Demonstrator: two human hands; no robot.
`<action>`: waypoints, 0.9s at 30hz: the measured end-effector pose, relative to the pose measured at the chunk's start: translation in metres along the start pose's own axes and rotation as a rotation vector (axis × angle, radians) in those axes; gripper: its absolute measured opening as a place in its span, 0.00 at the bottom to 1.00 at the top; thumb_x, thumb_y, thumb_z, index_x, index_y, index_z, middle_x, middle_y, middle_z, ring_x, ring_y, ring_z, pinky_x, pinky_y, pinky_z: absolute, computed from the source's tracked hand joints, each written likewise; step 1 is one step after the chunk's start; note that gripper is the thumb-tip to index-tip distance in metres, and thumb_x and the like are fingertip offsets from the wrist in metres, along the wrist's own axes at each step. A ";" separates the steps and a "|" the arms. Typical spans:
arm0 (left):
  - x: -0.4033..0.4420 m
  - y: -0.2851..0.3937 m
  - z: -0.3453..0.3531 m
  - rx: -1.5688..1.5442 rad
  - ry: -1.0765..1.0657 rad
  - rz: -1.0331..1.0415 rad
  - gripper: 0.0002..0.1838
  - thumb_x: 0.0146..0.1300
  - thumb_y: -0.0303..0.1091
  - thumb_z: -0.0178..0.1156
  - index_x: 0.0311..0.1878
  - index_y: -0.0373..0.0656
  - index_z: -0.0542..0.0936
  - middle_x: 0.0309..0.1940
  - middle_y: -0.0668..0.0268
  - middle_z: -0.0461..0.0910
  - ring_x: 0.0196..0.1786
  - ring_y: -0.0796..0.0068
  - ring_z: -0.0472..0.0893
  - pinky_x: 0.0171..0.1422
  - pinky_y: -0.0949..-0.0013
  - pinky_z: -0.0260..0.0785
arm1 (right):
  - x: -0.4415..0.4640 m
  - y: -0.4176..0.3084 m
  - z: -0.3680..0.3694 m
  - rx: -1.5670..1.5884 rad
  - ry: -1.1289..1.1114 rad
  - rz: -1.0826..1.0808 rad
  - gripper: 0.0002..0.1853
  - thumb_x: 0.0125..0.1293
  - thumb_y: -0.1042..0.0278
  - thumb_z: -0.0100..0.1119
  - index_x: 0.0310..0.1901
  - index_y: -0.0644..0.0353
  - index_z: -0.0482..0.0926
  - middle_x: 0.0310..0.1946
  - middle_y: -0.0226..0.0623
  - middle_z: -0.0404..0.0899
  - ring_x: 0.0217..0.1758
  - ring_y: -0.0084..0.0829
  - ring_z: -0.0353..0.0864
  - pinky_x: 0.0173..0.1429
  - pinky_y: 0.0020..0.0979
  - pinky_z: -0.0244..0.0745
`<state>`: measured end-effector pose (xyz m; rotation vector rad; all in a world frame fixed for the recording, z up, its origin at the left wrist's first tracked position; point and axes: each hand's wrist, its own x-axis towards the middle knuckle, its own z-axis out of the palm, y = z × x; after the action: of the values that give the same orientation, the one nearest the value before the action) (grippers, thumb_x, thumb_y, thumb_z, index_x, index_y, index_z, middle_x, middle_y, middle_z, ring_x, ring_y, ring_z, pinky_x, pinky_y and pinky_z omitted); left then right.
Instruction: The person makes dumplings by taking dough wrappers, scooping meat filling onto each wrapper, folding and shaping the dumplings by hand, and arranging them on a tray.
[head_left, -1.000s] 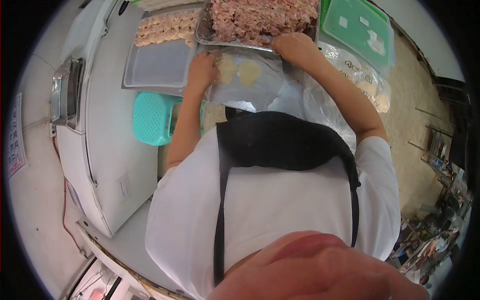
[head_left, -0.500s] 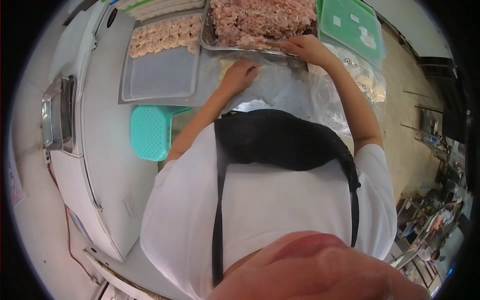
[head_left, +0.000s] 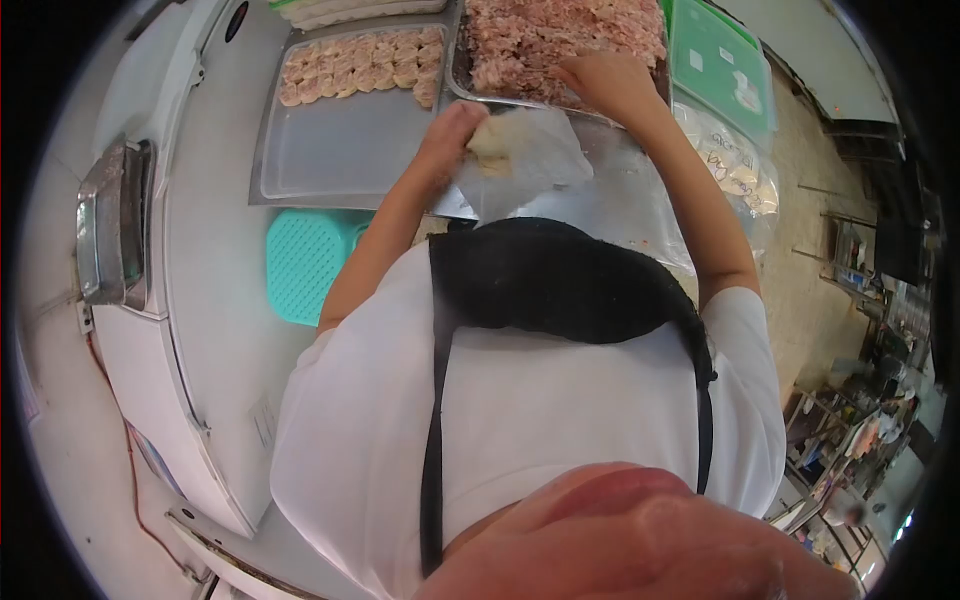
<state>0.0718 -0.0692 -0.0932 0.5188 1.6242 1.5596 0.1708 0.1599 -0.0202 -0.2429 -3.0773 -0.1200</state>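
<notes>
Pale yellow dough wrappers (head_left: 492, 160) are raised at the fingers of my left hand (head_left: 455, 135), which is pinched on their edge. Under and beside them lies a thin clear plastic sheet (head_left: 560, 150). My right hand (head_left: 608, 85) is over the front part of a metal tray (head_left: 500, 98) filled with pink minced meat (head_left: 540, 40). Its fingers are closed at the meat, and what they hold is too small to make out. Left of the meat, rows of filled dumplings (head_left: 350, 68) sit in the back half of a shallow plastic tray (head_left: 335, 160).
Green-lidded containers (head_left: 715, 60) stand at the back right, beside clear bags with round pale pieces (head_left: 740, 175). A turquoise plastic stool (head_left: 305, 262) is below the table's left part. A white appliance (head_left: 225, 250) stands at the left.
My left hand has moved off the sheet to the left and lifted the wrappers. My right hand has moved from the tray's rim in over the meat. The view has shifted slightly.
</notes>
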 end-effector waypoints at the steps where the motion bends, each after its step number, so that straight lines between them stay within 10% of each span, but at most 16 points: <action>1: 0.001 -0.005 -0.005 0.277 -0.044 0.140 0.12 0.64 0.35 0.57 0.46 0.39 0.75 0.39 0.62 0.79 0.45 0.67 0.79 0.51 0.65 0.70 | 0.010 -0.006 0.007 -0.033 -0.020 -0.045 0.18 0.67 0.52 0.48 0.32 0.55 0.83 0.28 0.40 0.82 0.35 0.44 0.83 0.38 0.44 0.76; 7: 0.002 -0.028 -0.021 1.159 -0.207 0.453 0.10 0.62 0.36 0.55 0.39 0.38 0.77 0.38 0.51 0.79 0.45 0.50 0.77 0.48 0.55 0.68 | 0.007 -0.033 0.029 0.173 -0.067 -0.079 0.18 0.67 0.53 0.50 0.34 0.57 0.84 0.28 0.45 0.82 0.35 0.45 0.83 0.39 0.43 0.76; 16: 0.013 0.046 0.002 -0.038 -0.155 0.337 0.13 0.68 0.40 0.54 0.40 0.40 0.81 0.37 0.68 0.81 0.38 0.80 0.74 0.45 0.74 0.68 | -0.024 0.014 0.015 1.030 0.114 0.313 0.21 0.67 0.53 0.57 0.50 0.63 0.81 0.37 0.36 0.83 0.41 0.24 0.78 0.48 0.26 0.70; 19: 0.016 0.075 0.009 0.615 -0.114 0.531 0.15 0.70 0.39 0.49 0.46 0.39 0.81 0.44 0.66 0.80 0.48 0.78 0.76 0.56 0.71 0.67 | -0.037 0.013 0.003 1.225 0.263 0.401 0.20 0.66 0.54 0.59 0.49 0.63 0.81 0.38 0.32 0.83 0.43 0.19 0.77 0.50 0.23 0.70; 24: 0.043 0.091 0.027 -0.376 -0.229 0.281 0.16 0.72 0.40 0.47 0.51 0.37 0.77 0.44 0.62 0.80 0.46 0.68 0.79 0.55 0.65 0.73 | -0.048 0.025 -0.012 1.330 0.366 0.395 0.18 0.67 0.59 0.58 0.51 0.63 0.80 0.41 0.30 0.81 0.46 0.18 0.74 0.53 0.23 0.68; 27: 0.049 0.086 0.039 -0.730 -0.211 0.127 0.19 0.71 0.41 0.50 0.51 0.32 0.76 0.43 0.59 0.79 0.47 0.66 0.79 0.49 0.64 0.74 | -0.051 0.024 -0.020 1.386 0.357 0.354 0.19 0.69 0.55 0.56 0.50 0.63 0.81 0.24 0.22 0.71 0.27 0.13 0.65 0.31 0.17 0.58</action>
<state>0.0523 0.0057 -0.0203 0.3664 0.7871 1.9684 0.2261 0.1739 -0.0016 -0.5370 -2.0407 1.6226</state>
